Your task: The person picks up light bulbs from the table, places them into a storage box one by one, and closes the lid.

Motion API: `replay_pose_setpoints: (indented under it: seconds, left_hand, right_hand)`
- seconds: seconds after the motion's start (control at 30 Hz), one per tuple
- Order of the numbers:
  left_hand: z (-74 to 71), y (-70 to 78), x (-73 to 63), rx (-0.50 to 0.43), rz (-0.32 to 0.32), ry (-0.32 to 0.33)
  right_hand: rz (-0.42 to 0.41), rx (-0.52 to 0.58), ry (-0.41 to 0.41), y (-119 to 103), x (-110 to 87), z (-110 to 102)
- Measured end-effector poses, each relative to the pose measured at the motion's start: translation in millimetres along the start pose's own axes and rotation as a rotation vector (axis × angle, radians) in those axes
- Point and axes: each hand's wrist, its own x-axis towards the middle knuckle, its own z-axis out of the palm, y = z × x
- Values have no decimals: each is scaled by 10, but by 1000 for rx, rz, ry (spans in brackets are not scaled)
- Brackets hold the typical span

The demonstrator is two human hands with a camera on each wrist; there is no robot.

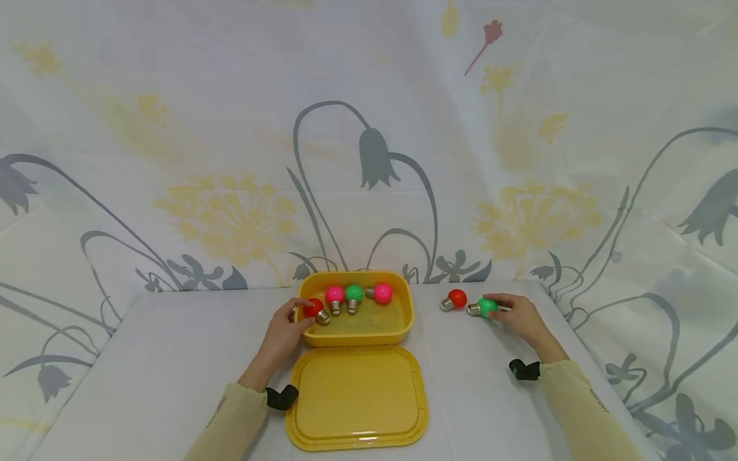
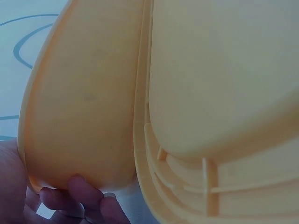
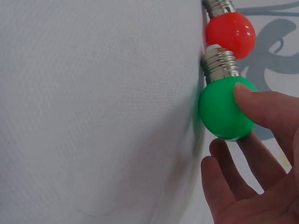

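Observation:
At the left end of the yellow box (image 1: 360, 340), my left hand (image 1: 285, 324) reaches over the rim with thumb and forefinger around a red light bulb (image 1: 314, 308). The left wrist view hides that bulb; there, other curled fingers (image 2: 85, 192) show at the box's outer wall (image 2: 86, 102). Over on the right side of the table, my right hand (image 1: 521, 315) pinches a green light bulb (image 3: 226, 106) by its round part, metal base pointing left. Another red bulb (image 3: 231, 35) lies just beyond it.
Inside the box lie a pink bulb (image 1: 334, 294), a second green bulb (image 1: 354, 294) and another pink bulb (image 1: 383, 294). A yellow lid (image 1: 357, 397) lies flat just in front of the box. Patterned cloth (image 1: 369, 211) hangs behind the white table (image 1: 173, 365).

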Motion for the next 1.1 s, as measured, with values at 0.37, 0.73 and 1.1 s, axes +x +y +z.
replay_pose_setpoints:
  seconds: [0.37,0.73,1.1]
  left_hand:
    - [-15,27,-18,8,0,5]
    - [-13,20,-9,5,-2,-4]
    - [-7,7,-5,4,0,-2]
  right_hand:
    - [21,-7,-2,-34,-21,-1]
    - [18,3,9,-3,-57,-9]
    - [24,10,14,31,-60,-13]
